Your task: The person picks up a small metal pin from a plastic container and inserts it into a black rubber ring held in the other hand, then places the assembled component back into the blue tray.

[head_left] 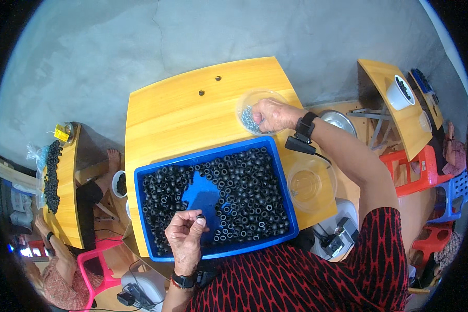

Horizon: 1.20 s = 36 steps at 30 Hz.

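Note:
A blue tray (203,196) full of small black ring-shaped parts (249,203) lies on the yellow wooden table in front of me. Over its near edge, my left hand (186,236) pinches one black ring-shaped part (200,217) between thumb and fingertips. My right hand (275,115) reaches into a clear round tub (241,106) at the table's far right, which holds small silvery metal pieces (250,120). Its fingers are bent together down among them; whether a piece is between the fingertips is hidden.
Nearer on the right stands another clear round tub (317,190). Two loose black parts (202,93) lie at the table's far side. Side tables hold a white bucket (400,93) and a heap of black parts (52,177). Other people sit left and right, near a red stool (416,169).

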Tool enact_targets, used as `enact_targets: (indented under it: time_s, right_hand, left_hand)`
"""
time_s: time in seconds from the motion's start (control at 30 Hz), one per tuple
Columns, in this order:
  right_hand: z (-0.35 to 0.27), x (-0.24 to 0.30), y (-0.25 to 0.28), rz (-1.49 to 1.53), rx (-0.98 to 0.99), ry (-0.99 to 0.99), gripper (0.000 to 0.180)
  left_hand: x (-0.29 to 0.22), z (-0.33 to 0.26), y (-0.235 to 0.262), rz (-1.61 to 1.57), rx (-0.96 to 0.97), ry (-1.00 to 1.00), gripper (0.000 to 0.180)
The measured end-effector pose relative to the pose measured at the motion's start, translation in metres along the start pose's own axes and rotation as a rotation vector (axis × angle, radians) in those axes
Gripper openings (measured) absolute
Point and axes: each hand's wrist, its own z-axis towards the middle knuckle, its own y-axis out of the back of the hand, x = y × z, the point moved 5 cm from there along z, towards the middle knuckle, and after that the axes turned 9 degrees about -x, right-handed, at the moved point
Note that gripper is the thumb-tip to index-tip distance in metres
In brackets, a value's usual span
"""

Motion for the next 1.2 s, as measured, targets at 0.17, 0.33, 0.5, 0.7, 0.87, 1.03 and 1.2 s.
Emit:
enact_targets:
  time_s: [0.17,0.33,0.5,0.7,0.87,1.03,1.2]
  right_hand:
    - [0.000,-0.009,0.010,0.245,-0.013,-0.106,0.017]
    - [-0.001,-0.015,0.019,0.470,-0.074,-0.090,0.015]
    - [-0.001,-0.020,0.024,0.519,-0.094,-0.082,0.015]
    - [-0.005,-0.019,0.023,0.615,-0.135,-0.035,0.017]
    - [-0.018,-0.016,0.032,0.643,-0.177,-0.085,0.016]
    - [-0.062,0.014,0.058,0.606,-0.189,-0.105,0.012]
    - [-0.122,0.044,0.068,0.627,-0.068,-0.121,0.012]
  left_hand:
    - [-0.002,0.000,-0.001,-0.017,0.005,0.003,0.012]
    - [0.001,0.001,0.000,-0.018,0.011,0.007,0.012]
    - [0.000,0.001,0.000,-0.013,-0.002,-0.002,0.012]
    - [0.000,0.000,0.001,-0.034,0.013,-0.028,0.011]
    - [0.001,-0.001,0.001,-0.042,0.015,-0.031,0.014]
    - [0.001,-0.001,0.001,-0.041,0.026,-0.051,0.016]
    - [0.000,0.001,-0.001,-0.024,0.034,-0.067,0.017]
